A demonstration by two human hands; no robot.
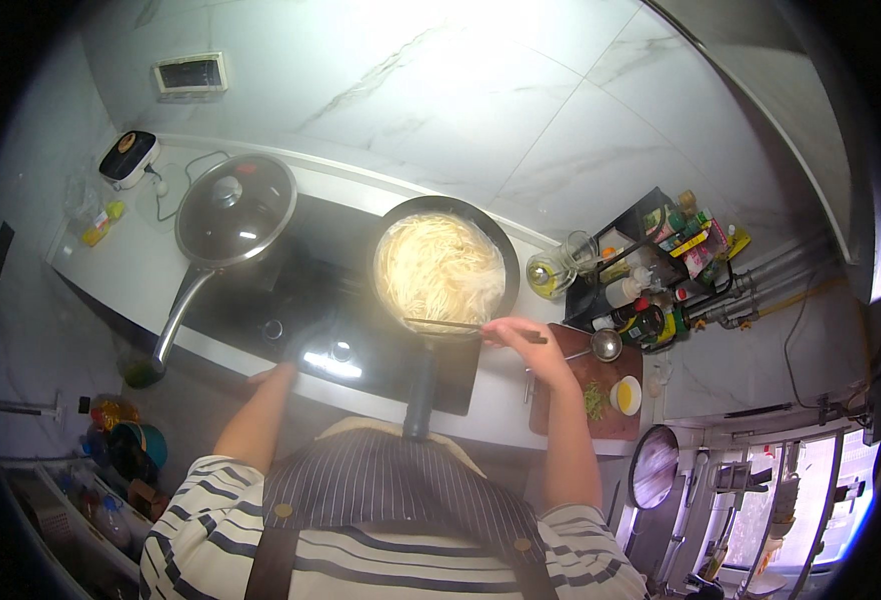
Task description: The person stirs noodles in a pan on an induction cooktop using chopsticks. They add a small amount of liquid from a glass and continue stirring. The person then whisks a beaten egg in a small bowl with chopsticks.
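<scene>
A dark pan (pixel 512 274) full of pale noodles (pixel 440 262) in liquid sits on the black glass cooktop (pixel 320 262), its black handle pointing towards me. My right hand (pixel 519 341) is closed around dark chopsticks (pixel 448 325), which lie level over the pan's near side, at the noodles' edge. Near the counter's front edge, left of the pan handle, is my left hand (pixel 275 373); its fingers are blurred and partly hidden by the wrist. A second pan with a glass lid (pixel 238 217) and a long metal handle stands at the cooktop's left.
On the right, a brown cutting board (pixel 553 420) bears a ladle (pixel 605 345), chopped greens (pixel 594 401) and a white bowl (pixel 626 395) with yellow contents. Behind it stand a glass jar (pixel 549 276) and a black rack (pixel 639 225) of bottles. A white-and-black appliance (pixel 129 159) is far left.
</scene>
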